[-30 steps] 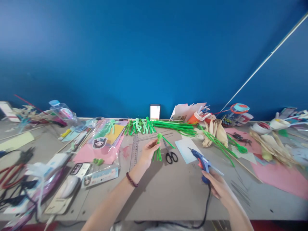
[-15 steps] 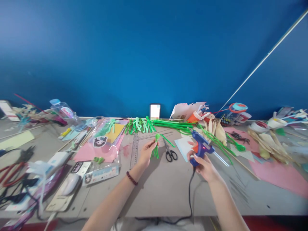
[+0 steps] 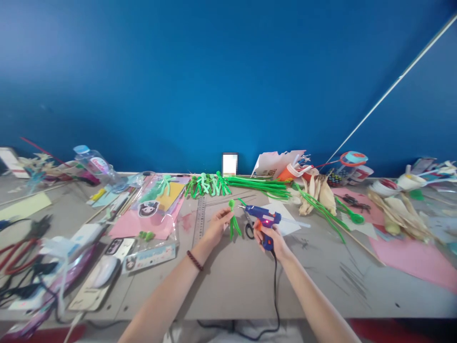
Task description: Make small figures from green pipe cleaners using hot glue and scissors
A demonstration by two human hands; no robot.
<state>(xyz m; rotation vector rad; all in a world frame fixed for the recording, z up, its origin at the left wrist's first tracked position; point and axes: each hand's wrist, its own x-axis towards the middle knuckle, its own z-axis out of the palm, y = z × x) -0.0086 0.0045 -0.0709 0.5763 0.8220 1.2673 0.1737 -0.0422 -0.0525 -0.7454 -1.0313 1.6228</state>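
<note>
In my left hand [image 3: 218, 226] I pinch a small green pipe-cleaner figure [image 3: 233, 225], its round coil on top and its legs hanging down. My right hand [image 3: 270, 238] is wrapped round the handle of a blue glue gun [image 3: 263, 215], whose small light glows red. The nozzle points left, close to the figure but apart from it. Black-handled scissors [image 3: 249, 231] lie behind the gun and are partly hidden by it. A green pipe-cleaner piece [image 3: 243, 202] shows just beyond the nozzle.
Finished-looking green pipe-cleaner pieces [image 3: 209, 185] and a bundle of green pipe cleaners [image 3: 262, 186] line the wall. A clear ruler [image 3: 200, 219] lies left of my hand. The gun's black cord [image 3: 275, 290] runs over the table edge. Pliers [image 3: 26, 243] and a phone [image 3: 91, 288] lie left.
My right hand has brought the glue gun left, turning its nozzle toward the figure and covering part of the scissors. My left hand keeps the figure in nearly the same place.
</note>
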